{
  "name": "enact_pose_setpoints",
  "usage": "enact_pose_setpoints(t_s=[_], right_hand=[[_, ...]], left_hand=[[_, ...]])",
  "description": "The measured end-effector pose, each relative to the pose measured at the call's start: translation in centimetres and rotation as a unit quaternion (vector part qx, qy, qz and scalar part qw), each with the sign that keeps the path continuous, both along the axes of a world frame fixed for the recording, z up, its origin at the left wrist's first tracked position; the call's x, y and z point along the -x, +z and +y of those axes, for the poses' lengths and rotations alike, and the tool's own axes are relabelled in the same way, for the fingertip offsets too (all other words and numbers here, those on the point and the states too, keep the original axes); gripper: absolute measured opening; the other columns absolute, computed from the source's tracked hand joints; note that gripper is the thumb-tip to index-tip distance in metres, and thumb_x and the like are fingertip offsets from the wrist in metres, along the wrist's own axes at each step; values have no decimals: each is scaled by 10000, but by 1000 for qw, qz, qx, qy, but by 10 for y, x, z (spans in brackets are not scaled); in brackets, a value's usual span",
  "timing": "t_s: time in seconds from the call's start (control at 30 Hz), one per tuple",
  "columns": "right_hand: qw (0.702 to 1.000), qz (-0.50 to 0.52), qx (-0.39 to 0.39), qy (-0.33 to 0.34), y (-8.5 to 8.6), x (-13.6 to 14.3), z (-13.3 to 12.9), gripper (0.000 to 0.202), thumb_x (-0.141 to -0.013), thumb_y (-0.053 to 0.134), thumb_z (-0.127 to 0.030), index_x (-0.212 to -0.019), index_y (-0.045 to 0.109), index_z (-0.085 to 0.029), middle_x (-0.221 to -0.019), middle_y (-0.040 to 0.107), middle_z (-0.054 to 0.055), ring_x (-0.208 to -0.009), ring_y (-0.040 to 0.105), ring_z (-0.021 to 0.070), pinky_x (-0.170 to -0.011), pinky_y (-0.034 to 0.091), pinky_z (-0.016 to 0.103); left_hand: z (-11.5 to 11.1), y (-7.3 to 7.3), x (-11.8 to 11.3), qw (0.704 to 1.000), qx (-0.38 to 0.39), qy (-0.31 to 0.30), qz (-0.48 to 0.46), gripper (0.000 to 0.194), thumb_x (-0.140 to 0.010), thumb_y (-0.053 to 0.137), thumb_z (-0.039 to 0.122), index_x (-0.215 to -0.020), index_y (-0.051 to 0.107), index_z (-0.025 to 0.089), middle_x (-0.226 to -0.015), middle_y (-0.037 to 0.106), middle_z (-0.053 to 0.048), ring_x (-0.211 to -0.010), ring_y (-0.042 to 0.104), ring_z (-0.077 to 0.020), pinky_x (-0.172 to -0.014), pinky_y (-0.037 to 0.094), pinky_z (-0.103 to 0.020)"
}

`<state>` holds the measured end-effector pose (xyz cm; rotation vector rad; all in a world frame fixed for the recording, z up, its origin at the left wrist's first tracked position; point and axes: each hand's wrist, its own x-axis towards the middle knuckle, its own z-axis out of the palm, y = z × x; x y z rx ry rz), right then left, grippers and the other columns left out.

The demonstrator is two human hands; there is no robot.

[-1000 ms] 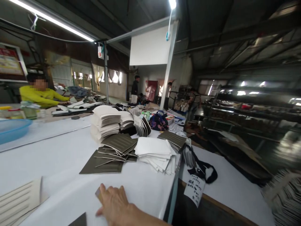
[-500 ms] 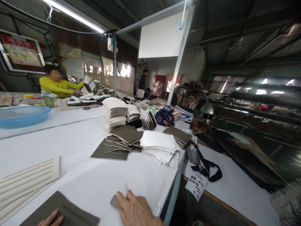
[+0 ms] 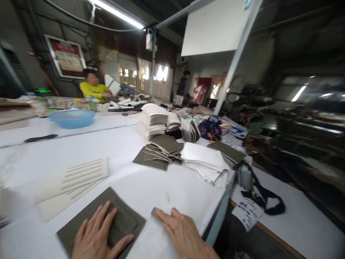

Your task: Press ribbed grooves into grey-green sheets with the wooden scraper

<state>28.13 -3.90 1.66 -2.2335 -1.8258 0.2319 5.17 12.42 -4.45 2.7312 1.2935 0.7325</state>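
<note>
My left hand (image 3: 98,232) lies flat with its fingers spread on a dark olive square panel (image 3: 126,216). To the right of the panel, my right hand (image 3: 183,230) is closed round a small flat tool (image 3: 154,212) with a greyish tip, just over the white tabletop (image 3: 151,187). Most of that tool is hidden by the fingers. Cream panels with ridged lines (image 3: 86,174) rest beyond my left hand. Farther back are a loose pile of olive panels (image 3: 164,149) and a stack of white sheets (image 3: 205,158).
Cream stacks (image 3: 153,120) stand behind the olive pile, beside a dark floral bag (image 3: 210,127). A blue basin (image 3: 71,118) sits at the back left. Beyond it is a person in yellow (image 3: 94,88). A black strap (image 3: 275,205) and a handwritten note (image 3: 247,212) lie right of the table edge.
The view has swung left, so the scene sits farther right. More of my left hand and the olive panel shows. My right hand still holds the small tool.
</note>
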Motion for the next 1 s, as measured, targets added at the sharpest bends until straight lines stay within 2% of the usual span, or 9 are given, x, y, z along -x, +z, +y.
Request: enact_pose_setpoints(t_s=[0.07,0.17,0.37,0.53,0.63,0.73,0.87,0.93,1.0], right_hand=[[1000,7,-16,-7,-3,3,1,541,-953,506,-193,-1420,420,-452,-929,624,-8,-688,639,156,-623,500,256],[999,-33,-26,11,-12,10,8,543,-958,517,-216,-1434,406,-453,-890,594,-12,-621,649,156,-545,493,261],[991,-104,-46,66,-23,18,9,562,-940,510,-173,-1447,417,-398,-850,580,-4,-542,654,151,-466,478,254],[984,-132,-46,113,-29,19,8,660,-890,433,-54,-1489,366,-324,-892,609,27,-534,654,154,-446,467,260],[983,-138,-17,120,-21,25,29,705,-862,439,-7,-1491,356,-315,-967,631,47,-614,670,156,-527,487,248],[982,-140,21,126,-5,39,72,604,-914,464,-59,-1457,407,-317,-999,643,56,-679,679,167,-570,473,250],[980,-137,25,139,9,57,130,492,-966,438,-138,-1425,440,-315,-1005,648,55,-707,664,164,-579,444,248],[979,-132,26,151,12,59,140,496,-975,410,-126,-1434,426,-314,-1009,647,53,-739,653,155,-604,443,235],[978,-129,32,161,13,55,131,507,-975,401,-113,-1440,421,-314,-1013,648,50,-759,650,155,-623,447,232]], left_hand=[[-10,14,-1,999,8,-9,34,723,-765,578,710,-1275,592,198,-1488,444,-119,-1381,391,-339,-1136,273,-553],[-16,23,-3,999,18,5,47,573,-877,546,582,-1312,555,210,-1506,421,-107,-1404,361,-311,-1137,280,-553],[-24,29,-4,999,45,8,8,492,-864,606,520,-1265,563,238,-1505,425,-109,-1404,350,-335,-1133,255,-602],[-27,33,-5,998,68,-1,-8,400,-853,636,495,-1183,599,272,-1520,399,-110,-1410,331,-354,-1118,236,-631],[-27,34,-5,997,72,-3,-10,411,-838,655,495,-1180,600,272,-1524,390,-116,-1398,345,-366,-1106,233,-640],[-26,34,-6,997,77,-4,-11,428,-814,684,487,-1176,600,275,-1521,397,-112,-1383,363,-370,-1093,235,-645],[-24,38,-6,996,86,2,-7,432,-776,716,519,-1123,618,282,-1499,434,-96,-1361,391,-372,-1080,247,-638],[-22,41,-5,996,91,1,-4,440,-768,716,552,-1104,621,284,-1487,453,-83,-1350,404,-368,-1073,262,-629],[-20,43,-4,995,95,-3,-4,476,-760,720,573,-1113,613,273,-1468,479,-79,-1334,423,-363,-1063,291,-607]])
